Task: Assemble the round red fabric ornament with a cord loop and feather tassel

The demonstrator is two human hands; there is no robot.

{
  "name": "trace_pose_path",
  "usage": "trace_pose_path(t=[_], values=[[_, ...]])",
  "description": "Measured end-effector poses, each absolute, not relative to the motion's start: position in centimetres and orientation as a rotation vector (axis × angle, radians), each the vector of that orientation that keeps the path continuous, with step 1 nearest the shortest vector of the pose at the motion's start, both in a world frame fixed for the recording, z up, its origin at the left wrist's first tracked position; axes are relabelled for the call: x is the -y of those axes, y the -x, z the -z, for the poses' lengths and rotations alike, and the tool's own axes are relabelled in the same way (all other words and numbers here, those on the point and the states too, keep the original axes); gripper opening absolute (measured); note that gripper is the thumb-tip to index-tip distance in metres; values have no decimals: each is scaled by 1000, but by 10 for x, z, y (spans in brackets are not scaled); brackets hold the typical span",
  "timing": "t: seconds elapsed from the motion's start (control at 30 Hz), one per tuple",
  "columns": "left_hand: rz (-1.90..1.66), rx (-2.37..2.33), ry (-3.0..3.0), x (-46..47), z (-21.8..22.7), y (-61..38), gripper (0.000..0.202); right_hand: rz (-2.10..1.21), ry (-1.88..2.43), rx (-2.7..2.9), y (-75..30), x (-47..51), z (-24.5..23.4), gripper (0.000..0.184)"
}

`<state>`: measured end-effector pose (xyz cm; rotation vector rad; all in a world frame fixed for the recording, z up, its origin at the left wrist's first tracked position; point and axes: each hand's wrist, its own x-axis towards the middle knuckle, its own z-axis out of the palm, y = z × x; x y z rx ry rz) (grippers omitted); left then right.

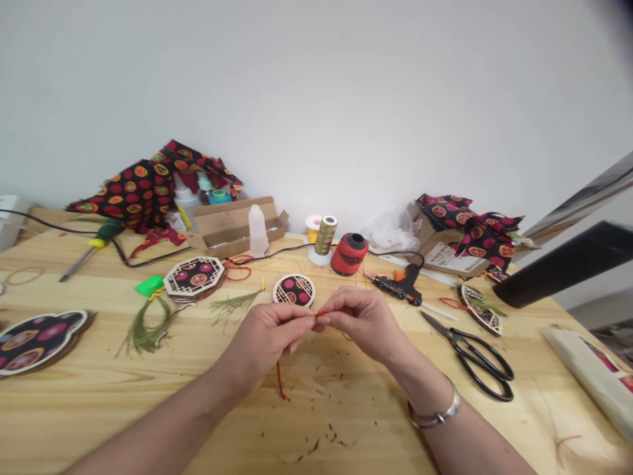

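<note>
My left hand [271, 336] and my right hand [361, 323] meet fingertip to fingertip over the table. Both pinch a thin red cord [281, 382], whose end hangs down below my left hand; a short bit of it shows between the fingertips. Most of the cord is hidden by my fingers. Just behind my hands lies a round ornament [293, 290] with a pale cut-out frame over dark patterned fabric; my left fingers partly overlap its near edge in view. I cannot tell whether the cord is joined to it.
Black scissors [469, 356] and a glue gun [403, 287] lie to the right. Behind stand a red thread spool [349, 254], a green-gold spool [326, 236] and a white bottle [258, 231]. Octagonal ornaments [194, 277], a green tassel [148, 326] and a screwdriver [93, 244] lie left. Dark scraps dot the table [222, 429].
</note>
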<state>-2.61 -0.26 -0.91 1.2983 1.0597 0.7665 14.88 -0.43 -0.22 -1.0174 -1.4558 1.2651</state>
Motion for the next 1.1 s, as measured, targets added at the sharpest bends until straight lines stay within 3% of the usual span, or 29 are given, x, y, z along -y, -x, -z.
trace_pose_path(t=[0.43, 0.77, 1.1], values=[[-656, -1118, -1349, 6, 0, 23, 26, -1110, 1122, 1633, -151, 6, -1, 9], [-719, -1071, -1364, 7, 2, 26, 25, -1251, 1100, 1577, -147, 7, 1, 12], [-868, -1155, -1493, 12, 3, 18, 12, -1103, 1182, 1615, -145, 8, 1, 11]])
